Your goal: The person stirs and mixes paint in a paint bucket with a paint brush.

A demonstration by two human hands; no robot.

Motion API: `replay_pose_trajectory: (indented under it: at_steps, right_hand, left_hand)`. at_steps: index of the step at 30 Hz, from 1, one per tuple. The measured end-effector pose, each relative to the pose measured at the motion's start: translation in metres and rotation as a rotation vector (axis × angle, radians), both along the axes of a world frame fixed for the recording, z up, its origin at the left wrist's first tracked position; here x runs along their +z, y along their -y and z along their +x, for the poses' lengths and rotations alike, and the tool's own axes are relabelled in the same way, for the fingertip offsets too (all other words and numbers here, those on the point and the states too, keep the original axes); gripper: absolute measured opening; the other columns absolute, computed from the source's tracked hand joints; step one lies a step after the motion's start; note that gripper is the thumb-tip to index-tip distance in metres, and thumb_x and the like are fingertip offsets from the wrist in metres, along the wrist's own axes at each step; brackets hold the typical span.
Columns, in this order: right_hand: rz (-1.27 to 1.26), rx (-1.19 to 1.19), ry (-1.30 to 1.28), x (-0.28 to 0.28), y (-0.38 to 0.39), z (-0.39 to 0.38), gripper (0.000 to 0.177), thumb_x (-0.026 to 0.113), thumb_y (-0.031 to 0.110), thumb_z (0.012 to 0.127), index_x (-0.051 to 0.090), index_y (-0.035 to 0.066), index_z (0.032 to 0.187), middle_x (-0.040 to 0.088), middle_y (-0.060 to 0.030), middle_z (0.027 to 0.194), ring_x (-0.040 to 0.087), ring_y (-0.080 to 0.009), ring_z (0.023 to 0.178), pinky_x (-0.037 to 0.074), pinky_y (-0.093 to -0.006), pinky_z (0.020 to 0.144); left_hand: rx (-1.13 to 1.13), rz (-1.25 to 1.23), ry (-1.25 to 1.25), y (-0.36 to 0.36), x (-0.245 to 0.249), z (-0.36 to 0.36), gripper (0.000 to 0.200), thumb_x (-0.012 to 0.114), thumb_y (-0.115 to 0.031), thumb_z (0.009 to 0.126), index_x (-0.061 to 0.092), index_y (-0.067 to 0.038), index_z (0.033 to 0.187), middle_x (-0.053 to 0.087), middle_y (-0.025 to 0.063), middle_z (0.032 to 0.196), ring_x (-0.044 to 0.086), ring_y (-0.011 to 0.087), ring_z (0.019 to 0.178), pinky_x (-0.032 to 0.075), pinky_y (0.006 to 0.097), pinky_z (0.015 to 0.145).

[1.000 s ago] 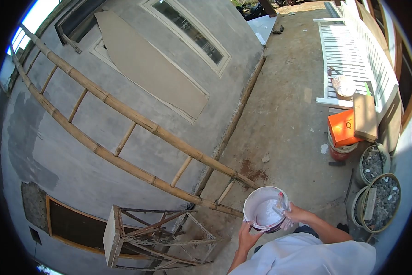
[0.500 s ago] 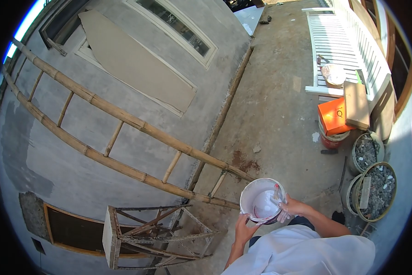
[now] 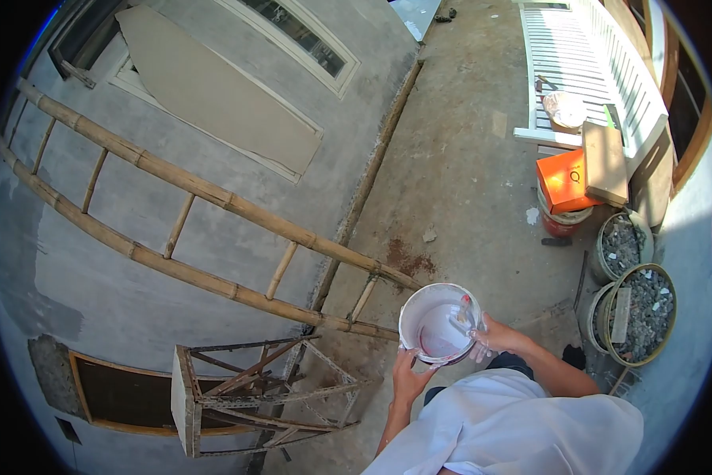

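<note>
A white bucket (image 3: 425, 313) with pale, whitish stuff inside is held in front of my body. The fingers of my left hand (image 3: 407, 376) are closed on its near left side. My right hand (image 3: 491, 336) grips the rim on the right, its fingers smeared white. A whitish tool (image 3: 460, 317) with a red part leans inside the bucket near my right hand; its kind is hard to make out. Behind the bucket, the foot of a bamboo ladder (image 3: 285, 257) overlaps its rim in this view.
The ladder leans along a grey plastered wall (image 3: 213, 119). A metal-framed stand (image 3: 186, 400) is at lower left. To the right are buckets of rubble (image 3: 653, 313), an orange box (image 3: 563, 182) on a red bucket (image 3: 562, 225), and a white slatted bench (image 3: 566, 67).
The view has shifted slightly. The bucket sits a little higher and further left in view, with both hands still on it. My right hand's fingers have moved from inside toward the rim.
</note>
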State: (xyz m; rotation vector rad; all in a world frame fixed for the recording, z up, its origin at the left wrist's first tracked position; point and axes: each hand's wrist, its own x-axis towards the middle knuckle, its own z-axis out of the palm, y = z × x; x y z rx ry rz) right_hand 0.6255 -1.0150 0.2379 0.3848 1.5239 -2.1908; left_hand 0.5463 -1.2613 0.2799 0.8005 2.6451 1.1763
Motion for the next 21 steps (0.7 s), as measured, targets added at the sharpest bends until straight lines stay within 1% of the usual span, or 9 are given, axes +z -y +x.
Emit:
replay_pose_trajectory:
  at_steps: [3,6,9,11,12,15,16,18,21]
  right_hand:
    - [0.283,0.023,-0.063,0.021,-0.009,-0.003,0.053,0.056,0.029,0.093,0.031,0.001,0.130,0.066,-0.0202,0.088,0.067,-0.0273,0.070,0.052,-0.0343,0.059]
    - [0.902,-0.211,-0.114,0.049,-0.012,-0.006,0.061,0.065,0.029,0.085,0.037,0.004,0.133,0.062,-0.0247,0.098,0.064,-0.0350,0.086,0.050,-0.0402,0.072]
    - [0.960,-0.213,-0.169,0.060,-0.022,-0.014,0.060,0.069,0.027,0.079,0.045,0.001,0.128,0.050,-0.0335,0.119,0.051,-0.0426,0.112,0.043,-0.0440,0.094]
    - [1.003,-0.143,-0.229,0.065,-0.023,-0.017,0.056,0.071,0.026,0.076,0.051,0.004,0.124,0.047,-0.0333,0.123,0.048,-0.0425,0.114,0.042,-0.0438,0.095]
    - [1.025,-0.110,-0.263,0.067,-0.024,-0.021,0.055,0.072,0.025,0.075,0.054,0.005,0.123,0.045,-0.0332,0.124,0.047,-0.0425,0.115,0.041,-0.0437,0.096]
    - [1.119,-0.040,-0.304,0.047,-0.019,-0.025,0.047,0.073,0.023,0.073,0.061,0.005,0.114,0.048,-0.0311,0.119,0.049,-0.0426,0.111,0.042,-0.0456,0.094]
    - [1.162,-0.040,-0.312,0.045,-0.015,-0.025,0.046,0.073,0.023,0.073,0.062,0.006,0.114,0.049,-0.0296,0.115,0.050,-0.0417,0.109,0.043,-0.0451,0.093]
    - [1.252,-0.037,-0.329,0.042,-0.009,-0.027,0.043,0.072,0.021,0.072,0.064,0.007,0.113,0.051,-0.0265,0.106,0.051,-0.0399,0.104,0.044,-0.0443,0.091]
    - [1.256,0.018,-0.314,0.036,-0.003,-0.030,0.044,0.073,0.020,0.070,0.066,0.009,0.112,0.051,-0.0255,0.107,0.051,-0.0390,0.104,0.044,-0.0438,0.090]
  left_hand:
    - [0.016,0.005,0.020,0.000,0.008,0.001,0.048,0.085,-0.014,0.060,0.061,0.000,0.099,0.059,0.0188,0.108,0.059,0.0328,0.097,0.051,0.0362,0.077]
    - [-0.057,0.017,-0.074,0.003,0.008,-0.004,0.048,0.085,-0.014,0.059,0.061,-0.001,0.099,0.058,0.0209,0.112,0.058,0.0368,0.104,0.049,0.0397,0.084]
    - [-0.080,-0.030,-0.041,0.003,0.012,-0.006,0.049,0.086,-0.014,0.059,0.062,-0.002,0.100,0.058,0.0221,0.114,0.055,0.0390,0.108,0.047,0.0416,0.088]
    - [-0.091,-0.041,-0.024,0.004,0.011,-0.007,0.049,0.086,-0.015,0.059,0.062,-0.002,0.100,0.058,0.0223,0.114,0.055,0.0394,0.109,0.047,0.0418,0.089]
    - [-0.103,-0.051,-0.042,0.004,0.011,-0.008,0.049,0.086,-0.015,0.059,0.062,-0.002,0.100,0.058,0.0216,0.114,0.056,0.0381,0.107,0.048,0.0408,0.087]
    - [-0.146,-0.096,-0.144,0.004,0.014,-0.008,0.050,0.086,-0.014,0.060,0.062,-0.001,0.103,0.057,0.0184,0.113,0.060,0.0317,0.099,0.052,0.0360,0.080]
    - [-0.127,-0.115,-0.112,0.004,0.015,-0.006,0.050,0.085,-0.018,0.061,0.062,-0.002,0.102,0.058,0.0188,0.113,0.059,0.0336,0.102,0.050,0.0377,0.083]
    - [-0.136,-0.117,-0.135,0.003,0.019,-0.005,0.050,0.085,-0.021,0.061,0.062,-0.003,0.102,0.058,0.0193,0.113,0.058,0.0349,0.104,0.050,0.0388,0.084]
    - [-0.142,-0.134,-0.111,0.009,0.020,-0.003,0.051,0.085,-0.024,0.062,0.062,-0.005,0.103,0.058,0.0197,0.113,0.057,0.0362,0.106,0.049,0.0402,0.087]
